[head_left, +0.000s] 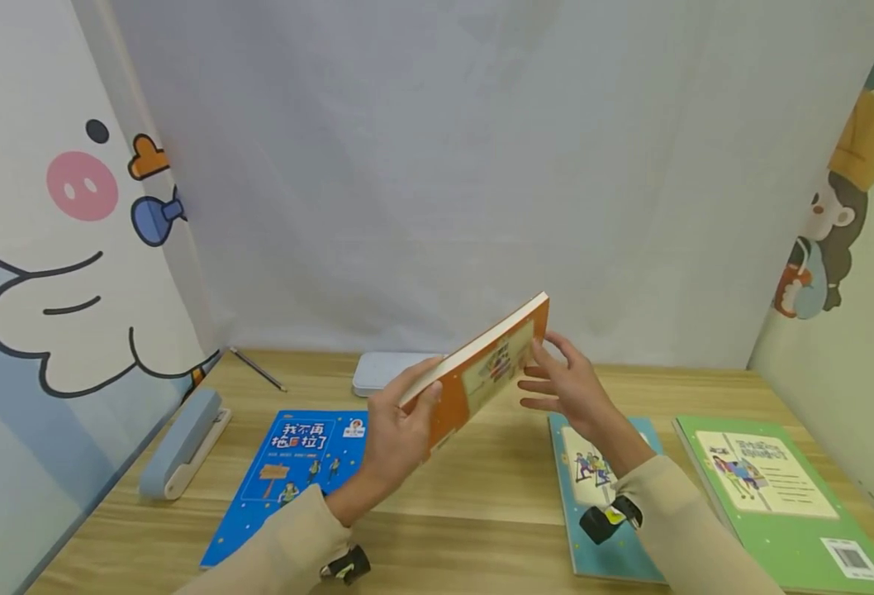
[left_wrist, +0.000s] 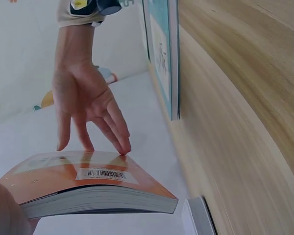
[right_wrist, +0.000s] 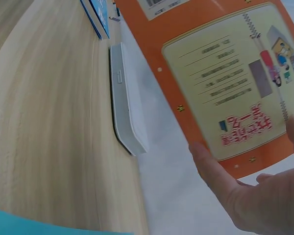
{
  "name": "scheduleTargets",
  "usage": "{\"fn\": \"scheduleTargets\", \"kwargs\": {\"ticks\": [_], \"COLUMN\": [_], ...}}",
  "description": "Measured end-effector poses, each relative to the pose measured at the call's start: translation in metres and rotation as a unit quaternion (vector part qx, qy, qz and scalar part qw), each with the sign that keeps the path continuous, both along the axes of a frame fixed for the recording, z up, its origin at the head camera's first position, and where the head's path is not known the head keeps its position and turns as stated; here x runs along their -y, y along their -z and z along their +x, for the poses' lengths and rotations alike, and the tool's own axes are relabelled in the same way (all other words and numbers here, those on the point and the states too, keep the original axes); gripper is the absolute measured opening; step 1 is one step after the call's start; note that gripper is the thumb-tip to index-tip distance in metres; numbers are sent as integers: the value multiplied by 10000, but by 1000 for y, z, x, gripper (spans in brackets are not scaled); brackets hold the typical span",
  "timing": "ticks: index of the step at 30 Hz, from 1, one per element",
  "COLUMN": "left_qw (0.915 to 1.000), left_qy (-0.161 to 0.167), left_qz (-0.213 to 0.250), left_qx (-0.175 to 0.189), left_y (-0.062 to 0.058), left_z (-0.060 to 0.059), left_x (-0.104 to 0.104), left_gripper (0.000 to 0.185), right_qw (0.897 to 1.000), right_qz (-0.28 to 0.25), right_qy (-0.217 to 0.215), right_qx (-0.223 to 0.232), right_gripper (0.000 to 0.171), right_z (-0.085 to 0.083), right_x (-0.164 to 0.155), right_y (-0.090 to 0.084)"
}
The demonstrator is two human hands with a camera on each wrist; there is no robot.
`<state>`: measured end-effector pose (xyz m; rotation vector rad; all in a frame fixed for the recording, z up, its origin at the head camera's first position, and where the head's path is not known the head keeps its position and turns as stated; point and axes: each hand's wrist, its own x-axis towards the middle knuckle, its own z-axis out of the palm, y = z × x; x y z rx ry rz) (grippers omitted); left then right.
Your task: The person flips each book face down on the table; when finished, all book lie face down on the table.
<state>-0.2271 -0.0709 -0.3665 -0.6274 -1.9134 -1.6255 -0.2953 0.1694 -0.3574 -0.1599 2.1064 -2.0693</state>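
An orange paperback book [head_left: 492, 368] is held up tilted above the middle of the table. My left hand [head_left: 400, 421] grips its lower left end, thumb on the cover. Near the raised right end, my right hand [head_left: 572, 392] has its fingers spread, with fingertips touching the book. The right wrist view shows the cover with a cream panel [right_wrist: 206, 73], and the right thumb and a finger [right_wrist: 210, 169] at its edge. In the left wrist view, a barcode [left_wrist: 107, 174] and the page edges face the camera.
A blue book [head_left: 288, 467] lies at left, beside a blue-grey stapler [head_left: 187, 446]. A pencil [head_left: 258, 369] and a pale flat case [head_left: 377, 373] are at the back. To the right lie a teal book [head_left: 578, 516] and a green book [head_left: 779, 533]. A curtain [head_left: 482, 165] hangs behind.
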Motion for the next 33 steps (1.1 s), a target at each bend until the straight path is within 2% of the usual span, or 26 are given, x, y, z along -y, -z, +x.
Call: {"fn": "scheduleTargets", "kwargs": {"ticks": [8, 13, 21, 33], "left_qw": [9991, 9979, 9943, 9924], "left_qy": [70, 86, 167, 230], "left_qz": [343, 463, 602, 649], "left_qx": [218, 451, 865, 1019], "left_y": [-9, -13, -16, -15], "left_z": [2, 4, 6, 7], "left_x": [2, 4, 3, 0], "left_gripper": [31, 31, 32, 32], "right_qw": [9998, 9981, 9890, 9898], "right_qz": [-66, -565, -1413, -1366], "right_qy": [-136, -198, -369, -212], "right_qx": [144, 173, 241, 348], "right_gripper": [81, 81, 71, 75], "right_z": [-2, -3, -4, 1], "right_x": [-2, -4, -2, -2], "right_y": [14, 22, 30, 28]}}
